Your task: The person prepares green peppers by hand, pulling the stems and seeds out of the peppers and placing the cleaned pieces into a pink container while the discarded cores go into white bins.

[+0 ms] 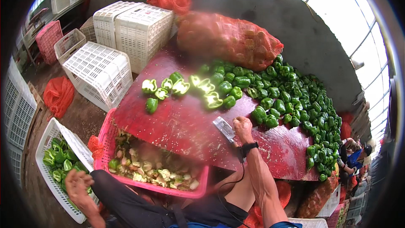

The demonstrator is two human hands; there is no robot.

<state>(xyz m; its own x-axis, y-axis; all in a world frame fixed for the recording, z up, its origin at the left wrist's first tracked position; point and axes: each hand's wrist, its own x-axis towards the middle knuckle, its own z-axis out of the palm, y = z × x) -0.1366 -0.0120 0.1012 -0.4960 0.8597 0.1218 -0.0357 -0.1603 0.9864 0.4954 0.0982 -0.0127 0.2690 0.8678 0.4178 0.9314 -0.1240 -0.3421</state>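
My left hand (79, 190) is over the near side of a white plastic crate (41, 152) at lower left, its fingers apart and nothing seen in it. Cut green bell peppers (60, 156) lie in that crate. My right hand (243, 128), fingers curled, is at the red tabletop (177, 129) beside a wide metal blade (224, 128). The blade's handle end reaches towards my wrist; what my curled fingers enclose is hidden. Halved green peppers (212, 100) lie beyond the hand, with a large heap of whole green bell peppers (297, 101) to its right.
A pink crate (152, 190) of pepper cores and scraps stands against the table's near edge. A full red mesh sack (231, 38) lies at the back. White crates (98, 66) and a red net bag (59, 96) are on the left. Other people (352, 158) are at far right.
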